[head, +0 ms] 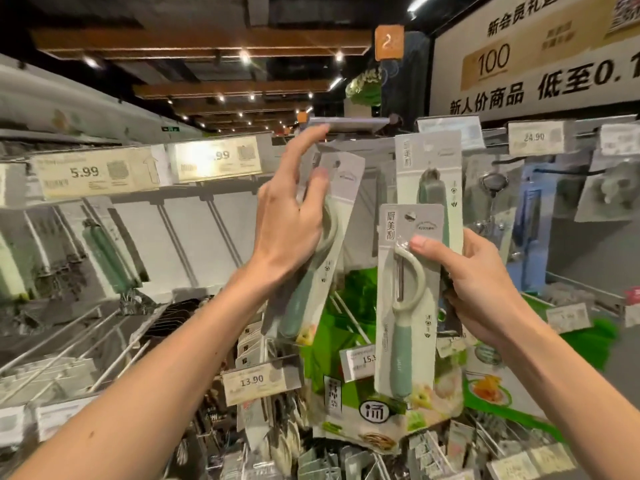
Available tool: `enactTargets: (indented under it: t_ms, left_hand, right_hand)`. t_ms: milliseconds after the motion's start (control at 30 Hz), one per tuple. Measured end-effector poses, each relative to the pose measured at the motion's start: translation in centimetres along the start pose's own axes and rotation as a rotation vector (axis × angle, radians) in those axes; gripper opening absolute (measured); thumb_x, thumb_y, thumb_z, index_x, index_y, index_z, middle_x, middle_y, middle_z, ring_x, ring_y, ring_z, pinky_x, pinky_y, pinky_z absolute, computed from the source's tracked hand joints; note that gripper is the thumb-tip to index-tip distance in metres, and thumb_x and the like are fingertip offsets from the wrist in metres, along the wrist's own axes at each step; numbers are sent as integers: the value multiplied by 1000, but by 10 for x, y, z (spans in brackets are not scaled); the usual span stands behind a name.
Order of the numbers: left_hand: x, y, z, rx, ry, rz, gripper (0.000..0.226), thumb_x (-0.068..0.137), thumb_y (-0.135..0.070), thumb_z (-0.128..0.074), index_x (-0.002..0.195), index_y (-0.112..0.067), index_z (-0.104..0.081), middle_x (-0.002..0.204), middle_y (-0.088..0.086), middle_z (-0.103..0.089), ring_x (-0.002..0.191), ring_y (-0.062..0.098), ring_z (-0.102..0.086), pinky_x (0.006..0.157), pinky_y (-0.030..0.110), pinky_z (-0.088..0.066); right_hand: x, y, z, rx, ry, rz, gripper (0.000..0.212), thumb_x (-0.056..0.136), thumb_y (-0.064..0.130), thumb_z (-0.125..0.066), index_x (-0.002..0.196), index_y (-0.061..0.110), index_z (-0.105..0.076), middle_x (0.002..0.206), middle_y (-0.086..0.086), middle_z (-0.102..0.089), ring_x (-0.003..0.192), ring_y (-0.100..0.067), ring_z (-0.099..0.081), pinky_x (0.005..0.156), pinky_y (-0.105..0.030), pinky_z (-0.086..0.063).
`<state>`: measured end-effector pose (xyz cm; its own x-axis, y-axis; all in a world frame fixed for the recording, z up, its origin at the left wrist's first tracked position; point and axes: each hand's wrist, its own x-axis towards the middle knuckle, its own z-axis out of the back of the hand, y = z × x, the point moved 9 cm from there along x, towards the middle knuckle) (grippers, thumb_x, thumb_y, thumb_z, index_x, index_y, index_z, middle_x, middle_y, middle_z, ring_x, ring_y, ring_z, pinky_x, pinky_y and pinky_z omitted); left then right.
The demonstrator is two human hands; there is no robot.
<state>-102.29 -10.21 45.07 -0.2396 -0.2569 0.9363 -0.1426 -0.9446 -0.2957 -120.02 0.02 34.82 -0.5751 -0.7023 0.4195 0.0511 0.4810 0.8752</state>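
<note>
My right hand (485, 285) grips a carded peeler (407, 299) with a mint-green handle, thumb pressed on the front of the pack near the blade. My left hand (291, 216) holds a second carded peeler (311, 299), tilted, with the fingers over its upper part; its index finger reaches up to a grey price tag holder (346, 124) at the end of a hook. A third pack of the same kind (429, 168) hangs behind, between the two hands.
Store pegboard shelving surrounds me: bare white hooks (69, 344) at lower left, price tags reading 5.99 (86, 174), 13.90 (252, 381) and 24.90 (535, 137), green packaged goods (346, 341) below, more hanging utensils (491, 188) at right, a large sign (540, 57) above.
</note>
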Motion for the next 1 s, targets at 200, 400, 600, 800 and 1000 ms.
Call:
enactTargets:
  t_ms: [200,400,600,800,1000]
  left_hand:
    - [13,17,-12,212,17,85,61,100,-5,-46,154,-26,-29,145,-15,-49,52,-3,-45,51,8,-42]
    - [11,12,-25,307,-19,74,76,92,4,-52,157,-16,-19,120,33,-57,71,33,-56,63,35,-48]
    - [16,39,-33,413,6,46,99,86,7,-60,146,-40,3,149,20,-44,53,4,-49,49,12,-41]
    - [20,34,-33,474,-64,-57,90,94,-26,-64,142,-47,8,134,31,-53,95,30,-64,77,34,-57]
    - [13,31,-27,692,-64,15,105,88,-12,-70,148,-43,9,105,14,-59,81,22,-60,62,35,-55]
  right_hand:
    - [17,-5,-6,-25,88,6,21,84,9,-69,105,12,-67,95,-7,-77,82,-25,-74,68,-39,-62]
    - [34,-6,-7,-17,123,27,13,83,12,-73,95,16,-72,92,-15,-76,94,-68,-53,75,-81,-41]
    - [40,-5,-16,5,207,54,20,84,7,-72,102,14,-70,94,-2,-78,85,-19,-75,67,-29,-59]
    - [45,-7,-18,-15,208,59,22,82,9,-74,103,15,-71,98,-2,-77,92,-20,-74,81,-37,-59]
    - [41,-4,-17,-16,231,60,23,83,8,-74,105,13,-70,96,-2,-77,89,-19,-74,74,-30,-59]
